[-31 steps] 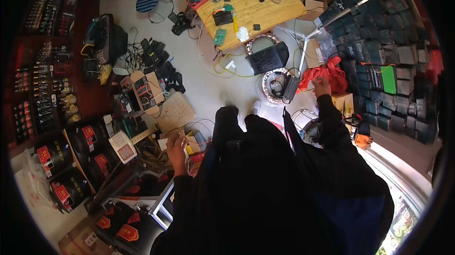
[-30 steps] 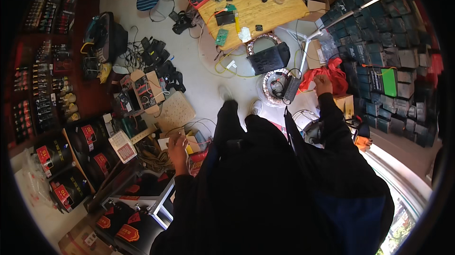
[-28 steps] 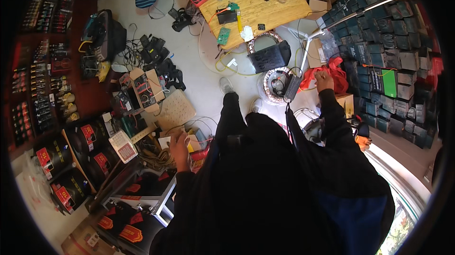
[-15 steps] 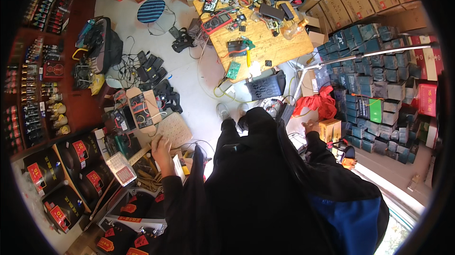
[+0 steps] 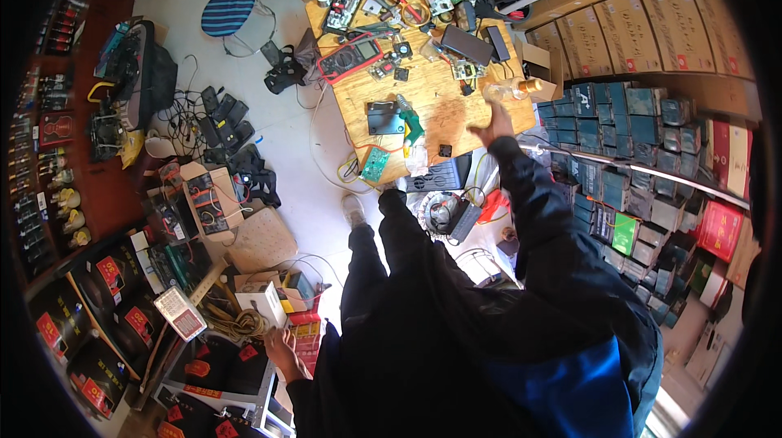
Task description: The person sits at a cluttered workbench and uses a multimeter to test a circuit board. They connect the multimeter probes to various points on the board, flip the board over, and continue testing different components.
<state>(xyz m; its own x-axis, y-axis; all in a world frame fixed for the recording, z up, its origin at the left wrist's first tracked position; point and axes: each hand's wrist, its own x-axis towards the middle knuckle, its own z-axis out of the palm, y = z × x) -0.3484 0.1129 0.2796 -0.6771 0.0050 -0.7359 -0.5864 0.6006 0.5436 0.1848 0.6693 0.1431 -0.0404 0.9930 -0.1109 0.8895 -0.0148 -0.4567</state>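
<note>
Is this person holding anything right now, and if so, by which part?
Nothing seems to be held. The right hand is spread open by the bottle, not gripped around it; the left hand shows nothing in it.

A clear, gold-topped bottle [image 5: 513,90] sits near the wooden table's [image 5: 448,116] right edge.

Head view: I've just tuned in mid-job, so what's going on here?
The person's right hand is spread open at the wooden table, beside a glass bottle; whether they touch is unclear. The left hand is low, near a tan coil, its grip hard to tell. A red-edged multimeter and green circuit board lie on the table.
</note>
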